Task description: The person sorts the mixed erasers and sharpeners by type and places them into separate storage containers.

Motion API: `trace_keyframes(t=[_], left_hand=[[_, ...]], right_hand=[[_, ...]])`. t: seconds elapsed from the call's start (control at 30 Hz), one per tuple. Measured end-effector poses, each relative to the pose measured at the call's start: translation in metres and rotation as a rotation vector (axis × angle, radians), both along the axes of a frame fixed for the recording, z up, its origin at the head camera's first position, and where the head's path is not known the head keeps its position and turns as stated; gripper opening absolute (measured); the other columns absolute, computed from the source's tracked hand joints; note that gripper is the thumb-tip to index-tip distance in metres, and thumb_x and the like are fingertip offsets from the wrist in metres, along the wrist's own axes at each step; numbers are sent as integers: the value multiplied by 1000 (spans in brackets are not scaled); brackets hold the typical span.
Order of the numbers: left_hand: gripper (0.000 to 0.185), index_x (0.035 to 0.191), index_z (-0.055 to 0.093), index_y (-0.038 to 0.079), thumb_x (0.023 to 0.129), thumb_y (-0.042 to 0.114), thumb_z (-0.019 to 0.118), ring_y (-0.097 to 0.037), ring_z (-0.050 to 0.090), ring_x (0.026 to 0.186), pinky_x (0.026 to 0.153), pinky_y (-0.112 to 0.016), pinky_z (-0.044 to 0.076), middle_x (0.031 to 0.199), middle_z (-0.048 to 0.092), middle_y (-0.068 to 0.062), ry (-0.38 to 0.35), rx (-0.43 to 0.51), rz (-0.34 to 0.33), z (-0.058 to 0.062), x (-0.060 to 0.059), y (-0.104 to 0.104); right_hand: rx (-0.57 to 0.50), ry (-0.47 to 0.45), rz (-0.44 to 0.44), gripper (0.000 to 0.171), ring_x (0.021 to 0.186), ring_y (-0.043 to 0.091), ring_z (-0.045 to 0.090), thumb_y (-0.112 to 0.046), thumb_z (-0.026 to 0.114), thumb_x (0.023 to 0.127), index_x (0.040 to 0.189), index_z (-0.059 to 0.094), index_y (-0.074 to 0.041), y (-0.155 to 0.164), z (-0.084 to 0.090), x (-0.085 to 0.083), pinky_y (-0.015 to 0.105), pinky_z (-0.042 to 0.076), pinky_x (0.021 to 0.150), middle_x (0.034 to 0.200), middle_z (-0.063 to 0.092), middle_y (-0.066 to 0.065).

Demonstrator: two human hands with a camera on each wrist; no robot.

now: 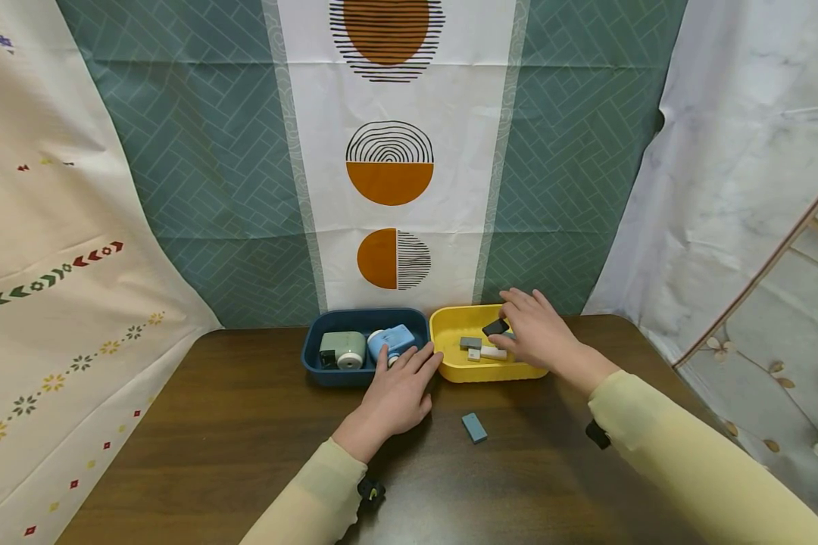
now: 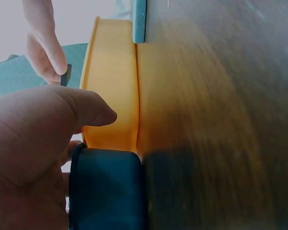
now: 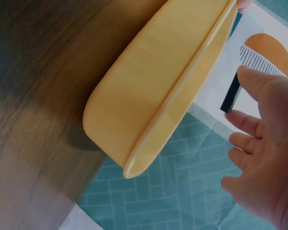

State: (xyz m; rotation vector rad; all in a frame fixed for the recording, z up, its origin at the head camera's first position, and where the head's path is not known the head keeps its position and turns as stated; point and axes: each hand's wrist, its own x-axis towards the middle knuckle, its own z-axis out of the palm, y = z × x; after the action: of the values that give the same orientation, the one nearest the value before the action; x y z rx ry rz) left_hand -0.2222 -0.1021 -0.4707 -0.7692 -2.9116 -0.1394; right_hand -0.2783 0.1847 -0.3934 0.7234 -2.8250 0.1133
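Observation:
My right hand (image 1: pixel 511 333) hovers over the yellow tray (image 1: pixel 443 322) and pinches a small dark block (image 1: pixel 496 327) between thumb and fingers. In the right wrist view the dark block (image 3: pixel 230 93) stands on edge above the yellow tray (image 3: pixel 153 86). My left hand (image 1: pixel 412 362) lies flat, its straight fingers touching the front right rim of the dark blue bin (image 1: pixel 313 356), close to a blue sharpener (image 1: pixel 391 341). The left wrist view has my thumb (image 2: pixel 86 110) beside the dark blue bin (image 2: pixel 105 187) and yellow tray (image 2: pixel 113 96).
A green sharpener (image 1: pixel 343 350) sits in the blue bin. A grey eraser (image 1: pixel 470 343) and a white eraser (image 1: pixel 494 353) lie in the yellow tray. A blue eraser (image 1: pixel 474 428) lies on the brown table (image 1: pixel 232 439). Patterned curtains hang behind.

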Motion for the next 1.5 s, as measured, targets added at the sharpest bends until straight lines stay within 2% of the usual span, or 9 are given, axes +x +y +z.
trace_keyframes(t=[1.03,1.5], left_hand=[[73,173,40,22,108,30,71,-32,33,164,129,-74,7,181,29,-2,-3,15,-5,1,1,-1],[73,174,39,23,108,31,71,-31,33,164,129,-74,7,181,29,-1,-2,8,-1,1,1,0]], right_hand=[[52,-45,-75,53,161,45,32,-40,75,107,135,69,4,-2,-9,-24,66,14,132,167,46,27],[36,-47,-72,54,160,47,32,-40,76,106,136,70,5,-1,-9,-22,67,17,131,167,45,28]])
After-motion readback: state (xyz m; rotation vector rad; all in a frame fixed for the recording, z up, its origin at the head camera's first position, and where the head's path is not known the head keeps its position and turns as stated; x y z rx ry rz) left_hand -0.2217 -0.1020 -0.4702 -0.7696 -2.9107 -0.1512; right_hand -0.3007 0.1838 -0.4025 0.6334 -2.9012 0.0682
